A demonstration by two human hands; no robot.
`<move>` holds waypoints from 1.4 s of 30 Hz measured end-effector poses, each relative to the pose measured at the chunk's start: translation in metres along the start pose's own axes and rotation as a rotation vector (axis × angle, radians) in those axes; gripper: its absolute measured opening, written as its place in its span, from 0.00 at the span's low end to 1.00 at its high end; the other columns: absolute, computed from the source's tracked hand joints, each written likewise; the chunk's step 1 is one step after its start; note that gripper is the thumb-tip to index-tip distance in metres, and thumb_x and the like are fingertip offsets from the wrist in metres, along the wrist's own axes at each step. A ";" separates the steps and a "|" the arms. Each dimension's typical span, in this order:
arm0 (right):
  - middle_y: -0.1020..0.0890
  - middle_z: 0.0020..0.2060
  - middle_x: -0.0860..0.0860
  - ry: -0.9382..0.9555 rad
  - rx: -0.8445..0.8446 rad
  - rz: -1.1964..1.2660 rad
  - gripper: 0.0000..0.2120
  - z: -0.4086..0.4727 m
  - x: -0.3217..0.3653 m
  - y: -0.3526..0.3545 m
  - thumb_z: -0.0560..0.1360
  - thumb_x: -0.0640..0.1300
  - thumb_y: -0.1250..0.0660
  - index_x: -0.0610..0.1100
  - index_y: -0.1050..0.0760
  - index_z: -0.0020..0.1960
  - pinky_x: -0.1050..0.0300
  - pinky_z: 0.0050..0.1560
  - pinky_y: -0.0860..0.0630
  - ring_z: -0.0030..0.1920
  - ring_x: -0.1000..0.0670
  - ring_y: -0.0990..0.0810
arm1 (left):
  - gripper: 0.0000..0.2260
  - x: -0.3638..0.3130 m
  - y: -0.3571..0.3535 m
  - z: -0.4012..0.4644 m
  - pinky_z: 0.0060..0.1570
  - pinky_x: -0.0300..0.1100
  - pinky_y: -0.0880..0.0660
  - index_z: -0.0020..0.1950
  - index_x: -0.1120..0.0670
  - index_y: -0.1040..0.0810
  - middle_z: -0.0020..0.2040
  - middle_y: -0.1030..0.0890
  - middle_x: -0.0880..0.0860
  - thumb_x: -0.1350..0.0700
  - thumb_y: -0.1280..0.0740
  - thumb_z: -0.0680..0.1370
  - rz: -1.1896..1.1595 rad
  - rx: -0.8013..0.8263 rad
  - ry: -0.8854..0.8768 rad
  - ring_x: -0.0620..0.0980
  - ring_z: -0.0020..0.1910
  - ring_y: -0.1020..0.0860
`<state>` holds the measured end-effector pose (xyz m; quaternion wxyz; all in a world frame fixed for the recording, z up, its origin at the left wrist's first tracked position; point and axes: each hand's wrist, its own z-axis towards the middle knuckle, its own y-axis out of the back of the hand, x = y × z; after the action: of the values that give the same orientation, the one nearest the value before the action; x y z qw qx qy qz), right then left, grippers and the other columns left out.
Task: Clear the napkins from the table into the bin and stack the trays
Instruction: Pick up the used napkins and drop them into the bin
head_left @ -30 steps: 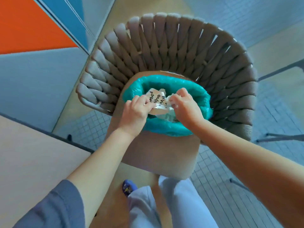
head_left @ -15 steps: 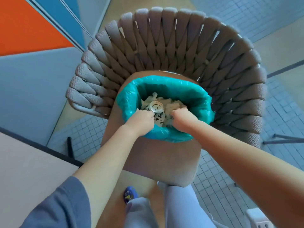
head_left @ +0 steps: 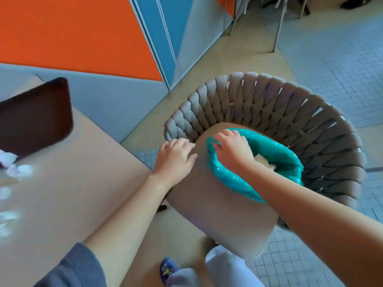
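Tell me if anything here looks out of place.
The bin, lined with a teal bag, sits on a chair seat instead of the floor. Crumpled napkins lie scattered on the table beside a dark tray.

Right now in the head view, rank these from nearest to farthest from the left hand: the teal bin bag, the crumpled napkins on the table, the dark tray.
From the left hand:
1. Teal bin bag, just to its right on the chair seat.
2. Crumpled napkins, far to its left on the table.
3. Dark tray, left and farther back, at the table's far end.
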<state>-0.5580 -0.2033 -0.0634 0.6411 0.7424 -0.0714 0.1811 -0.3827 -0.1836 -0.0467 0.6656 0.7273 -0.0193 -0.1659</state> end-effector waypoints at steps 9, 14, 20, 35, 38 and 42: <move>0.24 0.61 0.45 0.343 -0.015 0.058 0.15 -0.003 0.185 0.007 0.78 0.45 0.43 0.44 0.27 0.63 0.47 0.60 0.32 0.62 0.40 0.29 | 0.21 0.111 0.084 -0.109 0.55 0.51 0.28 0.57 0.56 0.22 0.56 0.20 0.57 0.45 0.44 0.74 0.036 -0.151 0.236 0.59 0.54 0.23; 0.27 0.65 0.47 0.464 0.042 0.047 0.17 -0.023 0.279 -0.018 0.79 0.46 0.43 0.46 0.30 0.66 0.48 0.65 0.35 0.66 0.43 0.32 | 0.16 0.170 0.102 -0.184 0.56 0.50 0.28 0.59 0.56 0.22 0.58 0.21 0.57 0.50 0.36 0.75 0.032 -0.241 0.354 0.59 0.57 0.24; 0.29 0.67 0.48 0.596 0.118 0.010 0.18 -0.050 0.386 -0.061 0.79 0.48 0.43 0.47 0.32 0.68 0.49 0.66 0.36 0.68 0.44 0.34 | 0.15 0.249 0.108 -0.282 0.57 0.49 0.30 0.60 0.57 0.23 0.60 0.23 0.55 0.52 0.34 0.75 0.020 -0.284 0.534 0.57 0.59 0.26; 0.35 0.71 0.47 0.783 0.351 -0.029 0.22 -0.071 0.522 -0.153 0.77 0.49 0.39 0.49 0.36 0.71 0.46 0.64 0.32 0.69 0.43 0.37 | 0.18 0.368 0.092 -0.396 0.61 0.49 0.32 0.68 0.50 0.31 0.70 0.33 0.53 0.52 0.38 0.78 -0.041 -0.166 0.867 0.55 0.67 0.34; 0.39 0.73 0.46 0.836 0.407 -0.066 0.24 -0.060 0.536 -0.169 0.77 0.48 0.38 0.49 0.38 0.72 0.44 0.65 0.32 0.71 0.42 0.40 | 0.21 0.388 0.089 -0.387 0.66 0.50 0.39 0.71 0.47 0.36 0.75 0.41 0.51 0.48 0.41 0.79 -0.033 -0.082 0.923 0.53 0.71 0.40; 0.42 0.74 0.46 0.901 0.500 -0.148 0.23 -0.048 0.546 -0.185 0.77 0.48 0.37 0.51 0.37 0.71 0.43 0.67 0.34 0.72 0.41 0.44 | 0.22 0.408 0.081 -0.375 0.70 0.55 0.48 0.72 0.42 0.39 0.76 0.44 0.53 0.44 0.42 0.79 -0.040 0.020 0.988 0.54 0.73 0.42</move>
<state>0.0012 -0.0568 -0.0326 0.4224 0.7243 0.3098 0.4483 0.1184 0.0662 -0.0336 0.5849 0.7255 0.3112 0.1863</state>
